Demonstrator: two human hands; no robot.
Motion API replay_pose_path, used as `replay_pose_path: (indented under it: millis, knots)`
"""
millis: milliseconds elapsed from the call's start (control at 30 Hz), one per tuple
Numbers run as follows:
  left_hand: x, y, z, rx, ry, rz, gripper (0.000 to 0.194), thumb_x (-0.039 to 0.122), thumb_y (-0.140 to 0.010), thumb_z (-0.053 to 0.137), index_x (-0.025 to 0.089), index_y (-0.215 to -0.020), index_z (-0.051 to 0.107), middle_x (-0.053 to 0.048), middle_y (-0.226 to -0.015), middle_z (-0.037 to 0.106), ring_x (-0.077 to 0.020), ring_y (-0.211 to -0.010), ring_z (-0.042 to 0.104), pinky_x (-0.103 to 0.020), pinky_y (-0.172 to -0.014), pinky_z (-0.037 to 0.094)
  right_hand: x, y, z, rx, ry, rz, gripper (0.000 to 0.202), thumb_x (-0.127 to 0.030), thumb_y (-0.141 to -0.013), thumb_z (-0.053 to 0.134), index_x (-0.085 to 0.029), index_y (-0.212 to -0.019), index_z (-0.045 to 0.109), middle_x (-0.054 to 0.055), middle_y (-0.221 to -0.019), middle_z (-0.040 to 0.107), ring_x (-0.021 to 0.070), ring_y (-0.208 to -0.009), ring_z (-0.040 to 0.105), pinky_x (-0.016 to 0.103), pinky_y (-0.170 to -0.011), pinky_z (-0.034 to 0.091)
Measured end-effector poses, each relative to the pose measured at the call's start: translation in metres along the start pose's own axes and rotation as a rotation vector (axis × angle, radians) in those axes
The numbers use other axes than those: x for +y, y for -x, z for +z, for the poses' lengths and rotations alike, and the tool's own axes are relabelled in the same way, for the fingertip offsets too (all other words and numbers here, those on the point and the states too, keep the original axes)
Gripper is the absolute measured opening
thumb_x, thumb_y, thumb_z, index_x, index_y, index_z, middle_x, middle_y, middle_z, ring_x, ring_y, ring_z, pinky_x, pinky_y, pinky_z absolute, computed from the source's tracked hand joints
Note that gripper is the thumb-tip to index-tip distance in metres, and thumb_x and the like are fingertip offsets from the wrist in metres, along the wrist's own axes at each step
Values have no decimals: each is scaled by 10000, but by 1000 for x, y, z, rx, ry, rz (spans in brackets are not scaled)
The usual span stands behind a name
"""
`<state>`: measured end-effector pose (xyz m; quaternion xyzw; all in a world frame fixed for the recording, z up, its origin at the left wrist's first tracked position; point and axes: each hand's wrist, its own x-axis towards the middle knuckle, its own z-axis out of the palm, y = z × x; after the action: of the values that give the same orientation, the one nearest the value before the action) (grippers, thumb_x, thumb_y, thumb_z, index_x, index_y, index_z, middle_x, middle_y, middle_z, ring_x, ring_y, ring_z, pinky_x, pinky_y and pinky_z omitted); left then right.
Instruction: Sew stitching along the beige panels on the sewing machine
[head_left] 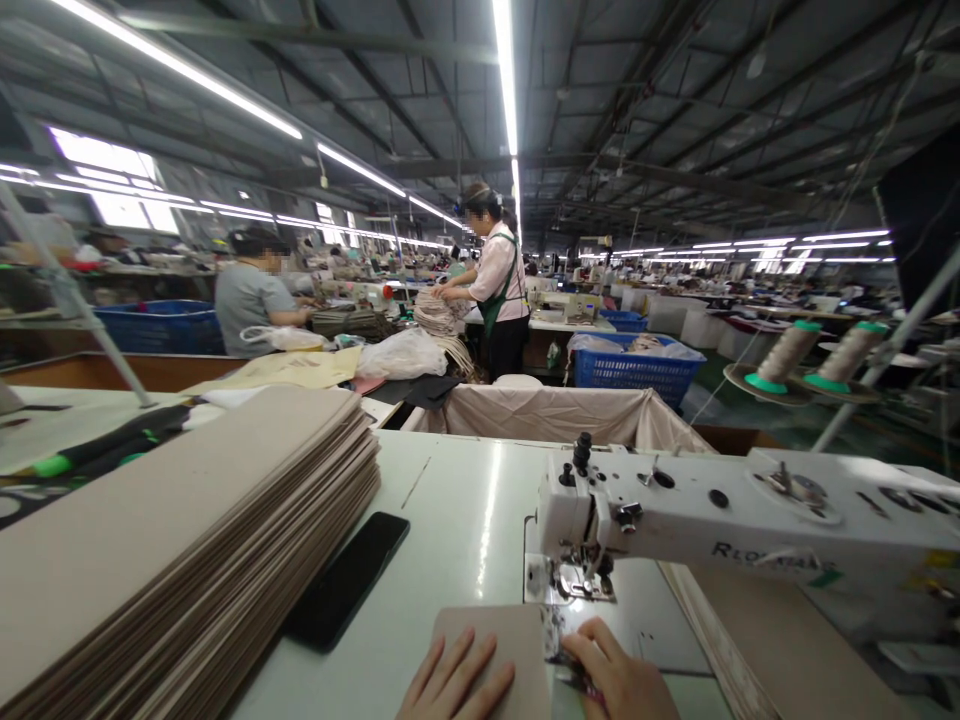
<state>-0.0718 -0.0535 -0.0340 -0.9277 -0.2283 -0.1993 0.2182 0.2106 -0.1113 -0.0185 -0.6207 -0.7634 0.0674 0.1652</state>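
Note:
A beige fabric piece [517,640] lies on the pale table at the bottom centre, just before the needle area of a white sewing machine [675,510]. My left hand [457,680] rests flat on this piece with its fingers spread. To its right, my right hand [619,670] is curled beside the presser foot, thumb and fingers together around a small dark object that I cannot make out. A tall stack of beige panels [195,500] fills the left of the table, and a black phone [349,580] lies alongside it.
More beige pieces [780,620] lie under the machine arm at right. Two thread cones [784,358] stand at the right. Beyond the table are a cloth-lined bin [540,415], a blue basket [637,370] and two people, one standing [499,270], one in grey [251,295].

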Motion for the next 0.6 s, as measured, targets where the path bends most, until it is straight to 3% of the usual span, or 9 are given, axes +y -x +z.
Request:
replay_pose_path:
  millis: [167,333,600]
  knots:
    - [6,3,-6,-101,21,-47,598,407,-923,533,323,-1477,325,5,-1461,449,-251,-1253,511,-356,-1012,439,-8,3,-12,-75,-25,9,665,-20,-644,458,-292,-1248,517,7,-1311,567,213,-975,663,304,-802,543]
    - [7,1,-11,-173,49,-51,659,366,-892,569,321,-1489,294,-6,-1472,428,-280,-1264,503,-398,-987,471,-21,-11,-20,-85,-60,-31,809,18,-661,421,-303,-1403,384,-18,-1512,363,189,-1211,544,331,-989,465]
    - [1,-16,-24,-287,286,-124,618,370,-953,515,345,-1502,233,9,-1538,306,-277,-1348,397,-436,-1073,392,-18,-19,-23,-88,12,91,767,-3,-701,436,-306,-1405,421,-39,-1466,425,213,-1159,587,338,-965,495]
